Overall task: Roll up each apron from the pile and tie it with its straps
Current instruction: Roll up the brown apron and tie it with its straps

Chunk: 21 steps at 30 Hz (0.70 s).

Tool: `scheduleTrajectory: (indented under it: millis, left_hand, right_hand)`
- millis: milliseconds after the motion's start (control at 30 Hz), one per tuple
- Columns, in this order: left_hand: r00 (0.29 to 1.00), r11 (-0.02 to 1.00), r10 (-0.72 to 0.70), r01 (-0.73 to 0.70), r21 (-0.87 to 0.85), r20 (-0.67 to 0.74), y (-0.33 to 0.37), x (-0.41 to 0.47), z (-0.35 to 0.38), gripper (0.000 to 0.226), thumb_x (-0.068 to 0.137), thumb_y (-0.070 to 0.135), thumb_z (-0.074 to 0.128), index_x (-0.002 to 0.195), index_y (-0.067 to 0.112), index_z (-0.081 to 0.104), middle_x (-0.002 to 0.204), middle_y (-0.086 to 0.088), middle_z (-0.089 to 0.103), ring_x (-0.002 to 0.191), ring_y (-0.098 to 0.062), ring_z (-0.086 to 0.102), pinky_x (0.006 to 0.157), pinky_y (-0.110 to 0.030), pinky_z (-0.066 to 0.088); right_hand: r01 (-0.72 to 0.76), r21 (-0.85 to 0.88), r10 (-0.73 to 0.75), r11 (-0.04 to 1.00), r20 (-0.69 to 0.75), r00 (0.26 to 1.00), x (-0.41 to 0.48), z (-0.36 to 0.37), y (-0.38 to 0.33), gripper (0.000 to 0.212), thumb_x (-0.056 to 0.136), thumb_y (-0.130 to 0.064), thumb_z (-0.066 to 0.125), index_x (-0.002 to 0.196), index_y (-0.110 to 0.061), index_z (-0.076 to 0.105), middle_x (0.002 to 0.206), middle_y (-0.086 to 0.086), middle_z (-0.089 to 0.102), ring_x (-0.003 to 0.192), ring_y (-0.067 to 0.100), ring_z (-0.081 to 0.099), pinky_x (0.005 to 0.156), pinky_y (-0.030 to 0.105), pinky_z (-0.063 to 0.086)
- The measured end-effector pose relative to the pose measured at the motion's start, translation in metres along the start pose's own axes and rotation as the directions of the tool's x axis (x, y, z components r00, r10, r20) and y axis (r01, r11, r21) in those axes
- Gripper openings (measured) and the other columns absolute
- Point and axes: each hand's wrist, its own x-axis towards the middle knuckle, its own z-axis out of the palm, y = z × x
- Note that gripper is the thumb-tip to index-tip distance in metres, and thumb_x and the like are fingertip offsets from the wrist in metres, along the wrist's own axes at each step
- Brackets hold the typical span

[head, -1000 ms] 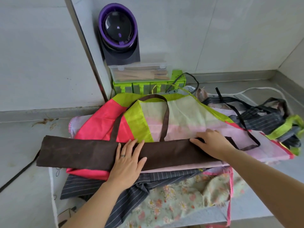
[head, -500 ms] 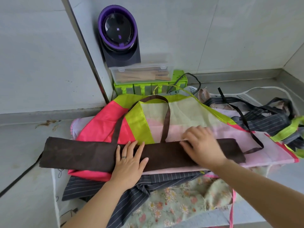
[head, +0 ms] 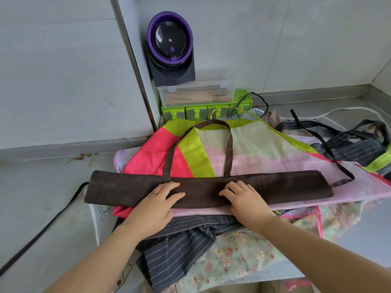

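While brown apron (head: 275, 183) lies on pile (head: 179, 250) | left hand (head: 155, 203) grip wide, pressing it | right hand (head: 246, 199) grip curled on it

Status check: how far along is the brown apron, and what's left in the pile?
Done: the brown apron is reduced to a long flat band on top. In hand: the left hand and right hand rest on its middle. Left: its neck loop and side strap lie untied, and the pink-and-green apron, striped apron and floral apron underneath are unrolled.
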Motion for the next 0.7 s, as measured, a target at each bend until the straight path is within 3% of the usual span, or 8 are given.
scheduleTrajectory:
  millis: [100,167,200,267,367,433,533,700]
  left_hand:
    - [0.998,0.999,-0.009,0.012,0.042,-0.069,-0.006,-0.006,0.002,0.032,0.096,0.035,0.048,0.121,0.023,0.064,0.127,0.000,0.054,0.112,-0.021,0.059,0.093,-0.038,0.051]
    - [0.997,0.999,-0.045,0.045,0.002,-0.068,-0.006,-0.007,0.002,0.057,0.102,0.047,0.017,0.119,0.024,0.066,0.124,0.000,0.057,0.108,-0.022,0.061,0.090,-0.038,0.053]
    - [0.995,0.998,-0.060,0.060,-0.002,-0.075,-0.004,-0.005,0.001,0.060,0.102,0.047,0.014,0.117,0.025,0.068,0.122,0.000,0.058,0.107,-0.022,0.061,0.088,-0.038,0.054]
    - [0.995,0.999,-0.053,0.053,-0.003,-0.083,-0.001,-0.006,-0.001,0.048,0.098,0.042,0.027,0.114,0.025,0.070,0.118,0.000,0.059,0.103,-0.020,0.062,0.083,-0.036,0.056]
    - [0.997,0.997,0.012,-0.007,0.080,-0.070,0.005,-0.005,-0.001,0.046,0.083,0.040,0.040,0.116,0.025,0.068,0.111,0.002,0.058,0.092,-0.018,0.062,0.071,-0.033,0.056]
    - [0.996,0.994,-0.004,0.013,0.106,-0.087,0.006,-0.004,0.002,0.047,0.082,0.046,0.040,0.115,0.027,0.068,0.104,0.004,0.057,0.084,-0.017,0.062,0.062,-0.032,0.053]
    - [0.996,0.988,-0.060,0.069,0.138,-0.072,0.008,0.001,0.001,0.049,0.087,0.051,0.034,0.111,0.028,0.070,0.093,0.006,0.056,0.077,-0.017,0.060,0.053,-0.031,0.048]
    - [0.992,0.994,-0.099,0.102,-0.036,0.082,-0.002,0.013,-0.011,0.030,0.101,0.033,0.037,0.121,0.022,0.056,0.112,0.004,0.053,0.106,-0.017,0.051,0.081,-0.035,0.047]
  right_hand:
    - [0.006,-0.090,-0.005,0.996,0.008,1.000,0.000,0.002,-0.001,0.056,0.038,-0.009,0.088,0.092,-0.020,0.075,0.085,-0.001,0.064,0.069,0.021,0.060,0.055,0.025,0.048]
    - [0.012,-0.117,-0.012,0.993,0.002,1.000,-0.001,-0.001,-0.001,0.059,0.033,-0.006,0.088,0.089,-0.017,0.076,0.082,0.001,0.064,0.065,0.021,0.061,0.051,0.025,0.050]
    - [0.003,-0.122,-0.002,0.993,0.012,1.000,-0.001,-0.007,-0.002,0.059,0.029,-0.005,0.089,0.086,-0.016,0.076,0.080,0.001,0.063,0.064,0.021,0.061,0.049,0.025,0.050]
    - [-0.009,-0.155,0.021,0.988,0.074,0.997,-0.001,-0.022,-0.005,0.057,0.032,-0.004,0.088,0.087,-0.016,0.075,0.083,0.003,0.062,0.067,0.020,0.062,0.049,0.026,0.050]
    - [-0.039,-0.113,0.064,0.993,0.227,0.972,-0.002,-0.042,0.002,0.054,0.078,0.004,0.059,0.126,-0.018,0.059,0.118,0.006,0.048,0.103,0.024,0.055,0.077,0.031,0.048]
    - [-0.065,-0.106,0.100,0.992,0.369,0.924,0.001,-0.051,0.010,0.055,0.085,0.006,0.047,0.131,-0.022,0.053,0.126,0.003,0.044,0.110,0.023,0.053,0.088,0.033,0.047]
    - [-0.078,-0.148,0.132,0.986,0.405,0.905,0.009,-0.053,0.014,0.051,0.087,0.003,0.046,0.129,-0.025,0.054,0.123,0.000,0.049,0.111,0.021,0.054,0.089,0.033,0.047]
    - [-0.197,-0.257,0.292,0.946,0.411,0.864,0.019,-0.047,0.013,0.043,0.089,0.000,0.043,0.125,-0.020,0.053,0.116,0.002,0.060,0.105,0.023,0.059,0.077,0.029,0.043]
